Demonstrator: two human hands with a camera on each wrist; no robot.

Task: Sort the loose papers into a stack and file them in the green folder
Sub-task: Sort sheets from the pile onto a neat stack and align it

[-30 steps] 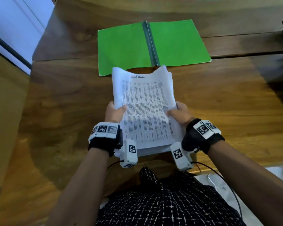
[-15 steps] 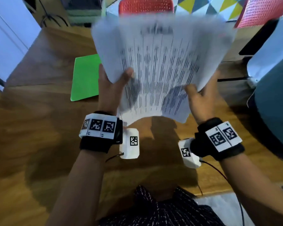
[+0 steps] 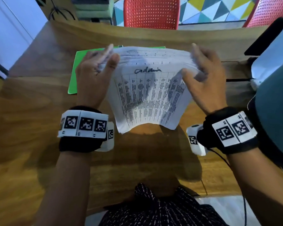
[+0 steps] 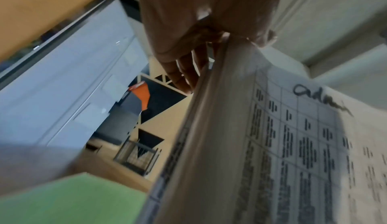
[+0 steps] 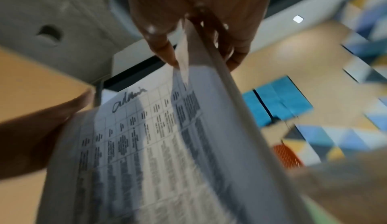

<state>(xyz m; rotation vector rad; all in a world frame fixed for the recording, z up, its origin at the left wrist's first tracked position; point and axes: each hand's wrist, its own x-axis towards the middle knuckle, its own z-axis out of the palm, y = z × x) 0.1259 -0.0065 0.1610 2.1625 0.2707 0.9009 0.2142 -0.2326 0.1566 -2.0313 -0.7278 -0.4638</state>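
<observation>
**Item: stack of printed sheets** [image 3: 147, 95]. White paper, top sheet a ruled table with a handwritten word at its head. Held upright over the middle of the wooden table [image 3: 39, 144], lower edge hanging just above the wood, or perhaps touching it; the head view does not settle which. The bottom edge bows upward in an arch, and the upper edges are fanned and uneven.

**Hold.** Left hand [image 3: 95, 79] pinches the upper left corner, thumb on the printed face, fingers [image 4: 184, 71] behind. Right hand [image 3: 204, 82] pinches the upper right corner likewise, thumb in front, fingers [image 5: 234, 52] curled behind.

**Handling, as judged.** Light for its bulk, limp, not stiff. Sheets are smooth and likely to slide on one another, so a loose pinch risks spilling the inner pages. Corners crease easily. Best taken by both side edges near the top while the bottom edge is tapped square on the table, then shifted to a flat grip along one long edge for filing.

**Item: green folder** [image 3: 75, 75]. Lies flat toward the far edge of the table, behind the stack and the left hand, mostly hidden. Thin card by its look, flexible.

**Other.** Red chair [image 3: 151, 13] beyond the far edge.
</observation>
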